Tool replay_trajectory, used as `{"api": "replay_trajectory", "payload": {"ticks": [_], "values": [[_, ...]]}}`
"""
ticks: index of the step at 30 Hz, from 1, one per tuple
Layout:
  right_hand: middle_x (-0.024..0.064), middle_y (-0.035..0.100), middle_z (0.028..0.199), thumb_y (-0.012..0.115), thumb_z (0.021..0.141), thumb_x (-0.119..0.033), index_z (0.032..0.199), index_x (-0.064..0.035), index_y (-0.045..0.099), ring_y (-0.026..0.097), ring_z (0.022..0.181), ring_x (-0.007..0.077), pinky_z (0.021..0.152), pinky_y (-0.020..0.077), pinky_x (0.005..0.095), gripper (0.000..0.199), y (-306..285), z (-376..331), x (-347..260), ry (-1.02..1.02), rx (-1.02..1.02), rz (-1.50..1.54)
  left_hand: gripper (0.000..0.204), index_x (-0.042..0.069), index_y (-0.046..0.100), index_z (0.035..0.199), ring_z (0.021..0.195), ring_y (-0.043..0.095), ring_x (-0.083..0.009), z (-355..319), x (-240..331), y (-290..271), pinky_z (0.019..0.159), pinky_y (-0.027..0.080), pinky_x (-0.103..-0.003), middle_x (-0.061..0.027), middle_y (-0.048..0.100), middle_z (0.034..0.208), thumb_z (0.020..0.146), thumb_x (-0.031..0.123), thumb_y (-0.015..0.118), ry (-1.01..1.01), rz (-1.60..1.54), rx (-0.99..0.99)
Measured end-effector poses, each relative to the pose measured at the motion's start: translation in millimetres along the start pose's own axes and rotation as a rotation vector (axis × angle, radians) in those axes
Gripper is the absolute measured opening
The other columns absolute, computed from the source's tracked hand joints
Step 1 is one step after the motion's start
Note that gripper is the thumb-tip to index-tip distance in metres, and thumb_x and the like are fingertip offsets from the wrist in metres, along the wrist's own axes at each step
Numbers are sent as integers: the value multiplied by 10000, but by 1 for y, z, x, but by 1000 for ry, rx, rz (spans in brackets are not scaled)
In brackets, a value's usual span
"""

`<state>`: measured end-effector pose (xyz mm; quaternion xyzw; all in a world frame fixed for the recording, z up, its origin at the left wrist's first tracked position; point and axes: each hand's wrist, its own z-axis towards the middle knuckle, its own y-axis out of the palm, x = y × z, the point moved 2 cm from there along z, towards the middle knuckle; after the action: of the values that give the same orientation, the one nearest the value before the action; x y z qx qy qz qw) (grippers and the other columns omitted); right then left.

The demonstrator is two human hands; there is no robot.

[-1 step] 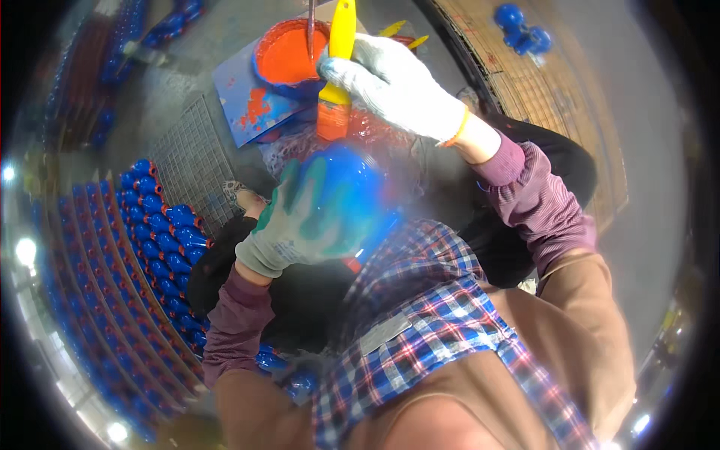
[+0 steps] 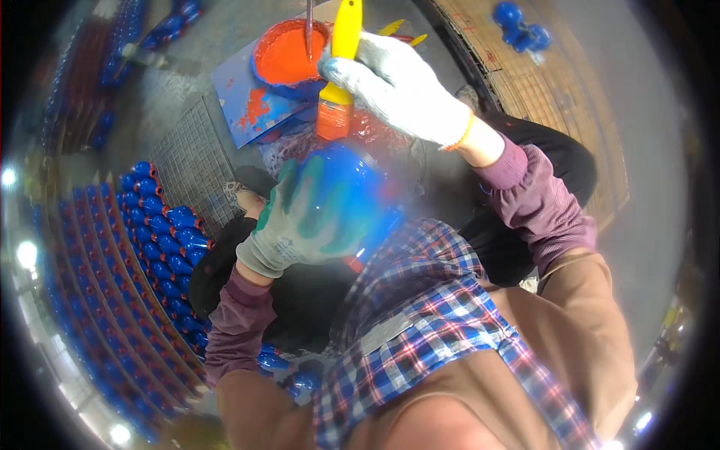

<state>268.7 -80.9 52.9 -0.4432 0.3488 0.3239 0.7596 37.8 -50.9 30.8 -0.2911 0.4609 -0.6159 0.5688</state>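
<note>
I see left hand [image 2: 300, 221] cupping blue round piece [image 2: 352, 187] mid-frame, steadying it; right hand [image 2: 401, 90] fingers wrapped on yellow brush [image 2: 339, 75], orange bristles meeting piece top, paint bowl [image 2: 289, 56] just above.

A small painting workshop or factory floor, by every sign: rows upon rows of identical blue rounded pieces [image 2: 161, 247] are lined up on the ground at the person's left, more of them lie on a woven mat [image 2: 555, 82] at upper right (a smaller blue cluster [image 2: 519, 26]), and a tub of orange paint [image 2: 289, 56] sits on a paint-smeared blue board [image 2: 240, 112] over bare grey concrete [image 2: 180, 82], beside a wire mesh panel [image 2: 195, 169]
</note>
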Motion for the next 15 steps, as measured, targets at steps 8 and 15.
{"api": "replay_trajectory", "payload": {"ticks": [8,15], "values": [[114,662,955,550,981,-235,1076,-56,619,668,864,261,791,523,347,214,-6,-43,-5,-129,179,206,618,120,590,1263,1221,495,-401,-10,-10,2,998,454,-493,-163,478,1334,738,384,782,-373,-238,215],[110,657,975,574,967,-147,1079,-31,610,674,885,244,808,545,330,165,1,-58,-6,-170,287,458,726,51,551,1259,1171,520,-269,-21,-2,16,1005,460,-404,-125,502,1261,666,300,887,-706,-392,384]]}}
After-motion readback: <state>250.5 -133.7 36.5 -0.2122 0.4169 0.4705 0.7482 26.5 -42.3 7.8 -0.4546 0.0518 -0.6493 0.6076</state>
